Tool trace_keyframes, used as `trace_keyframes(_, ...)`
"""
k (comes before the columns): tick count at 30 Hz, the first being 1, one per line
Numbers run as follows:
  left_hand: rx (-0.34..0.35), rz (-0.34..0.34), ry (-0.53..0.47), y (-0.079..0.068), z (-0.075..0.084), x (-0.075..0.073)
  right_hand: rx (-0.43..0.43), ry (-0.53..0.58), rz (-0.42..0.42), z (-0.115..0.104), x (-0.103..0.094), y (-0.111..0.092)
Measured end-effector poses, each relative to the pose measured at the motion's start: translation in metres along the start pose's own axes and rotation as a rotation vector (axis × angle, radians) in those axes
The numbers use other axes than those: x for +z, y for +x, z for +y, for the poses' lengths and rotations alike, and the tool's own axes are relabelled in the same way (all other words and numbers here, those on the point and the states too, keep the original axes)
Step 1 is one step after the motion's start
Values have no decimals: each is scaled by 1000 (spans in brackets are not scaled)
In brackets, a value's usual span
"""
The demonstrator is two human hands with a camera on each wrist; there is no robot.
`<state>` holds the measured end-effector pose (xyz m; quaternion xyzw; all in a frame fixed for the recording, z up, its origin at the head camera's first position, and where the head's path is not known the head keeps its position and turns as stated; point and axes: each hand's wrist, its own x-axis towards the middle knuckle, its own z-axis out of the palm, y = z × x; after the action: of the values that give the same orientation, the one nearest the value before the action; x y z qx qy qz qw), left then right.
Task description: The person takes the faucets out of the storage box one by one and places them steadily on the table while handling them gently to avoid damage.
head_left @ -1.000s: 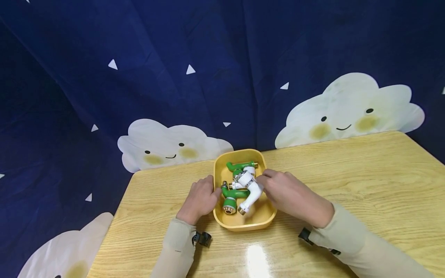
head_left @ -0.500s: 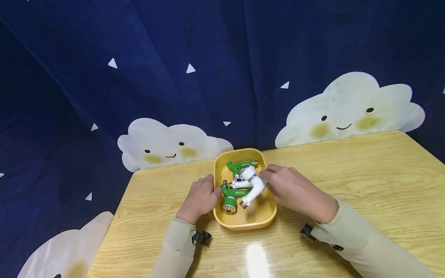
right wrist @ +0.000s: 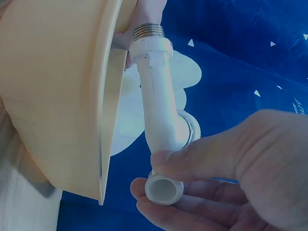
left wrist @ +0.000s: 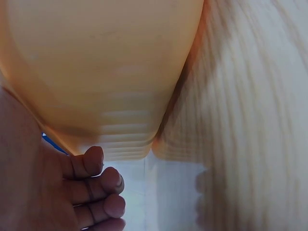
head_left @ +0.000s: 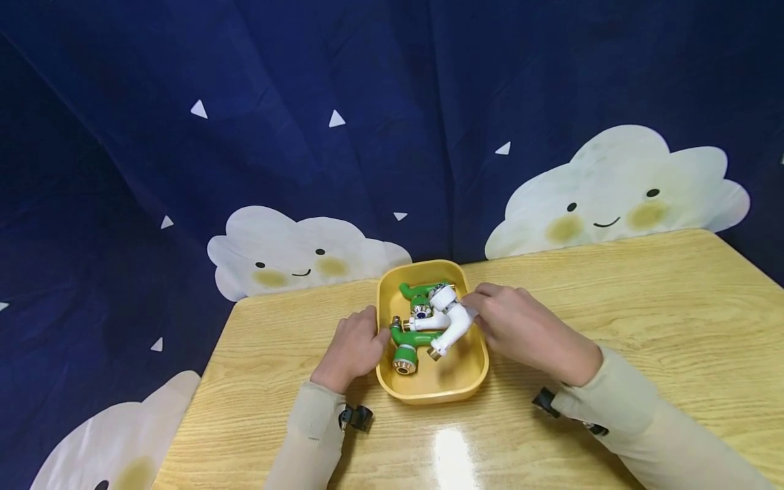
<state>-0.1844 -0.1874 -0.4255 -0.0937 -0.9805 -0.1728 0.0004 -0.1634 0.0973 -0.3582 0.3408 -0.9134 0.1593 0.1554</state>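
Observation:
My right hand [head_left: 529,327] pinches a white plastic tap [right wrist: 159,91] near its spout end, thumb on one side and fingers on the other. The tap is tilted over the right side of a yellow plastic bin [head_left: 429,398], its brass threaded end pointing down toward the front. At the bin's left side, my left hand [head_left: 355,347] grips the rim, thumb over the edge and curled fingers [left wrist: 101,185] by the outer wall. Inside the bin lie a green tap [head_left: 405,357] at front left, another green tap [head_left: 413,291] at the back and a white tap [head_left: 422,324] between them, partly hidden.
The bin stands on a light wood table [head_left: 275,422] close to its back edge. Behind it hangs a dark blue curtain [head_left: 367,170] printed with clouds and triangles. Each sleeve carries a black wrist device [head_left: 356,418].
My right hand has moved slightly right and back with the white tap, uncovering more of the white tap below. My left hand and the bin have stayed in place.

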Motion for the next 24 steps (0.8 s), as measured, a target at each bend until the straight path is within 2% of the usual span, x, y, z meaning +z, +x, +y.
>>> trace_keyframes(24, -12, -14, 5, 0, 2, -1, 46, 28, -47, 10, -6, 1)
